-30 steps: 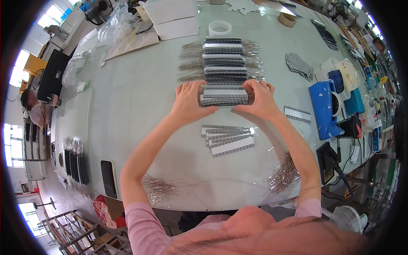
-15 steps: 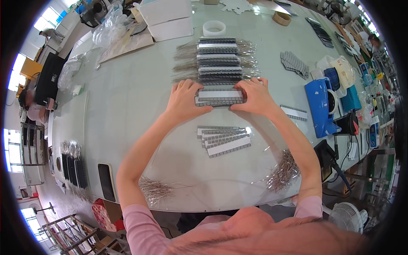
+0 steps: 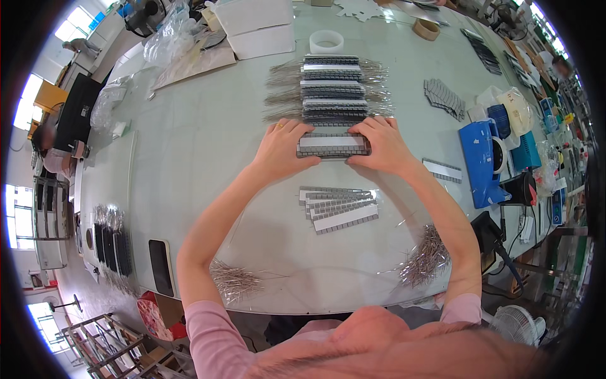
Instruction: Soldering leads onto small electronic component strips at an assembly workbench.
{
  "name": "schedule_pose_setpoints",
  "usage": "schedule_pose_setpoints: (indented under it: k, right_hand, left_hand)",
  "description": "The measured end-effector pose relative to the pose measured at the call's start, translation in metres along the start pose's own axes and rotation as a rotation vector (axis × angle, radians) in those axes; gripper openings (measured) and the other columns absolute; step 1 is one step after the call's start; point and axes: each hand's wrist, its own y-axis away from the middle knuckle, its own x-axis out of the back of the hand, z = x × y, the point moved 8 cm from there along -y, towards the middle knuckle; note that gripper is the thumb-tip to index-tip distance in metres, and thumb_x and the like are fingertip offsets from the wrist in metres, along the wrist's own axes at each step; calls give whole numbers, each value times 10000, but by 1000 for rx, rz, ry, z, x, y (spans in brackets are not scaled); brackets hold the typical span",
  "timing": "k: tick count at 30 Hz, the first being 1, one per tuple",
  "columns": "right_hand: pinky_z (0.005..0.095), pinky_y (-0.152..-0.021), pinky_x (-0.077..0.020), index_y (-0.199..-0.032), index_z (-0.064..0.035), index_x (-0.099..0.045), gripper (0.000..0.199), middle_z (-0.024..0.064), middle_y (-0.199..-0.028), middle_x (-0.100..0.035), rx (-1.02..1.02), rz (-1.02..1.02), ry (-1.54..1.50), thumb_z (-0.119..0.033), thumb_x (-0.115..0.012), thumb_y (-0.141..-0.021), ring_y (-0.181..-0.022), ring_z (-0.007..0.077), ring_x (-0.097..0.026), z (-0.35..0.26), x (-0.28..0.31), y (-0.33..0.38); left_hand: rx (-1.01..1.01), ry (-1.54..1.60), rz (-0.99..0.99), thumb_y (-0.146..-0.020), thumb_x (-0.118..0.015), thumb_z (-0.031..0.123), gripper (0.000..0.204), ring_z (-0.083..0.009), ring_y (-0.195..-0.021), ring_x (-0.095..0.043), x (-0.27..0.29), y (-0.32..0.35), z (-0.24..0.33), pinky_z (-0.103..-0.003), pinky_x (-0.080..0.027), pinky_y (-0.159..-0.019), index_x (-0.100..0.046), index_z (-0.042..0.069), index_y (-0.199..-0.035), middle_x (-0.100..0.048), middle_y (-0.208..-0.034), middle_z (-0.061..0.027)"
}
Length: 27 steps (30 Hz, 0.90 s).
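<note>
A small stack of grey-and-white slotted strips (image 3: 333,143) lies across the middle of the table. My left hand (image 3: 285,149) grips its left end, thumb on the near side and fingers at the far side. Its right end is held the same way by my right hand (image 3: 382,145). Just beyond are rows of dark slotted strips (image 3: 333,88) with thin metal wires sticking out at both sides. Closer to me, several loose white-and-grey strips (image 3: 341,210) overlap in a fanned pile.
Bundles of thin wires lie near the front edge, one at left (image 3: 235,281) and one at right (image 3: 427,256). A phone (image 3: 160,268) rests at the left. One strip (image 3: 442,170) and a blue tape dispenser (image 3: 478,165) are to the right; a white tape roll (image 3: 326,42) stands behind.
The whole scene has shifted slightly to the right in the picture. Both hands keep their hold on the ends of the strip stack.
</note>
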Motion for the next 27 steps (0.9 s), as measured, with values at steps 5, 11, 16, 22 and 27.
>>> schedule_pose_setpoints:
  k: [5, 11, 16, 22, 27]
  right_hand:
    - [370, -917, -343, -1022, -121, -637, 507, 32, -974, -598, -14, -48, -38, -349, -819, -607, -969, 225, -529, -2, -1, -3]
    - [360, -860, -360, -1049, -122, -630, 514, 15, -968, -589, -7, -40, -52, -317, -826, -615, -958, 223, -513, -1, 0, -2]
    - [364, -846, -369, -1061, -117, -629, 516, 19, -993, -584, 14, -38, 8, -329, -814, -629, -968, 226, -515, 3, 0, -1]
    - [364, -860, -374, -1060, -112, -629, 511, 21, -1006, -587, -18, -44, 17, -325, -806, -632, -993, 223, -522, 7, 4, 0]
    - [364, -865, -376, -1060, -110, -627, 514, 18, -1011, -590, -3, -14, 18, -321, -809, -628, -991, 221, -529, 8, 3, 0]
  left_hand:
    - [-45, -33, 10, -684, -785, 353, 600, -269, -1093, -494, -2, 1, -2, -404, -392, -944, -591, 70, -1176, -559, -1113, -76]
    - [-92, -31, 11, -715, -775, 354, 584, -276, -1094, -489, -7, -2, 1, -411, -396, -944, -586, 67, -1187, -545, -1129, -78]
    - [-90, -21, 31, -728, -768, 346, 576, -271, -1090, -490, -8, -5, 3, -410, -407, -924, -581, 68, -1196, -547, -1108, -79]
    - [-34, -9, 64, -741, -749, 313, 566, -294, -1085, -509, -10, -8, 7, -415, -409, -928, -571, 55, -1212, -573, -1132, -95]
    - [-48, -13, 75, -747, -745, 300, 573, -294, -1094, -513, -6, -3, 4, -411, -414, -930, -560, 62, -1235, -579, -1156, -96]
